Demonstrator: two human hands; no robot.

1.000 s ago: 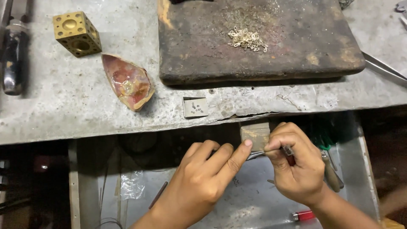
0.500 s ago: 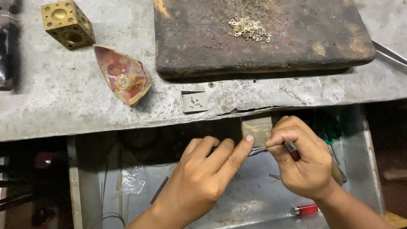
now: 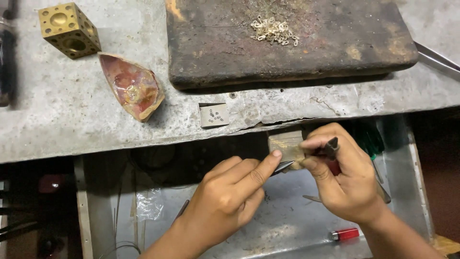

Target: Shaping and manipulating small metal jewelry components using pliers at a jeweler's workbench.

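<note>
Pliers [image 3: 330,146], dark-handled, are gripped in the right hand [image 3: 347,184] beside a small wooden block [image 3: 286,144]. Left hand [image 3: 230,199] pinches a thin metal tool [image 3: 283,166] against it, above the open drawer [image 3: 287,225].

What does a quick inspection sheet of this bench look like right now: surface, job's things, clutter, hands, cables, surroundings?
Surface: grey, scuffed bench top with a cracked front edge; a dark charred block lies on it.
Job's things: pliers gripped in the right hand; a thin metal tool under the left hand, both at a small wooden peg.
Clutter: heap of tiny metal rings on the block; brass dapping cube; reddish glazed dish; small metal plate with a few rings.
Hands: both bare, fingers closed on their tools.
Cables: nothing seen.
Surroundings: metal catch tray below the bench, red lighter in it.
</note>
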